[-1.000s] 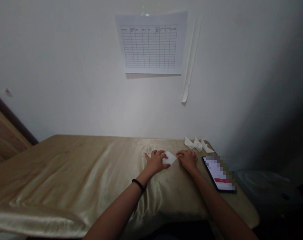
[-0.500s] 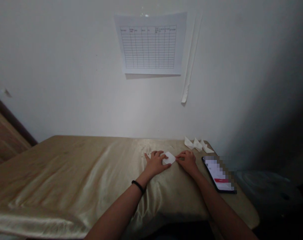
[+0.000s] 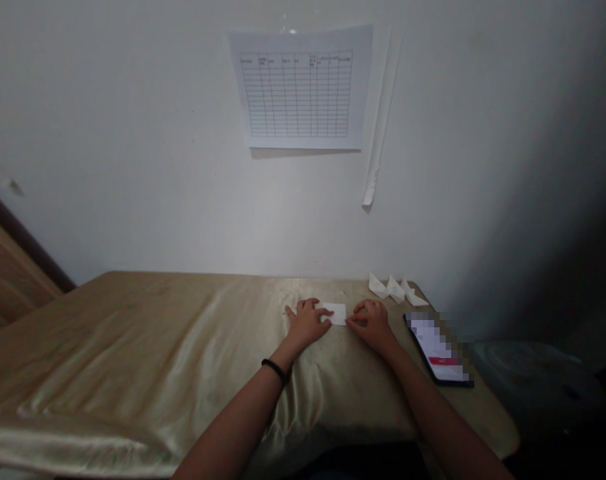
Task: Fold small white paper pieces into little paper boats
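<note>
A small white folded paper (image 3: 337, 313) lies flat on a table under a shiny beige cloth (image 3: 157, 340). My left hand (image 3: 305, 323) rests on its left end, fingers curled down onto the sheet. My right hand (image 3: 370, 322) pinches the paper's right edge with fingertips pressed together. A black band sits on my left wrist.
Three folded white paper boats (image 3: 395, 288) stand at the table's far right corner. A phone (image 3: 437, 348) with a lit screen lies right of my right hand. A gridded sheet (image 3: 300, 87) hangs on the white wall. A wooden panel (image 3: 7, 267) stands at left.
The paper has turned from a diamond-like tilt to lie square and level. Both hands have shifted slightly left with it.
</note>
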Demonstrator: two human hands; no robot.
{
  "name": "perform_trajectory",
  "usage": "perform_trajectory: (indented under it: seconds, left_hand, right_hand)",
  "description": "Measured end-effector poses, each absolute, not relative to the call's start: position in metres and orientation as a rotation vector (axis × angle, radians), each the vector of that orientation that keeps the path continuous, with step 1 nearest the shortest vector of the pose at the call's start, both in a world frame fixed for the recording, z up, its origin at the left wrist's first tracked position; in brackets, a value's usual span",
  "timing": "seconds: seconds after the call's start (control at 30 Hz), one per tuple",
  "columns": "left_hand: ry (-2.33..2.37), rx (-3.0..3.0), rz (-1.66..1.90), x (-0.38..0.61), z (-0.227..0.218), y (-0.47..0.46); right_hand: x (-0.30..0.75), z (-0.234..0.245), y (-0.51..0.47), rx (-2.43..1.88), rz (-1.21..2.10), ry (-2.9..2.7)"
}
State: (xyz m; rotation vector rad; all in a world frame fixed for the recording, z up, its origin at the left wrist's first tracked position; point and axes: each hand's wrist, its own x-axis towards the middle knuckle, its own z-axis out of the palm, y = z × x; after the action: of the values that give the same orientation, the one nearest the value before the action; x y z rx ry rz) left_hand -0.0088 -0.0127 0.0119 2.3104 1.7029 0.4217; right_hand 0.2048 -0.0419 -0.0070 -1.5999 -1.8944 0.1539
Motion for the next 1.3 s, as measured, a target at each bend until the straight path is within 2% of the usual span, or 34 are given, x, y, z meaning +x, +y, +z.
perform_trajectory:
  seconds: [0.43, 0.93, 1.3]
  left_hand:
    - [1.685, 2.362, 0.388, -0.01, 0.012, -0.013]
    - [1.684, 2.361, 0.385, -0.01, 0.012, -0.012]
    - [1.682, 2.382, 0.458, -0.01, 0.006, -0.013]
  right_hand:
    - [0.204, -0.002, -0.04, -1.677, 0.094, -1.993]
    - [0.186, -0.002, -0.019, -1.869, -0.2, -1.918]
    - [0.194, -0.008, -0.024, -1.68, -0.012, -1.905]
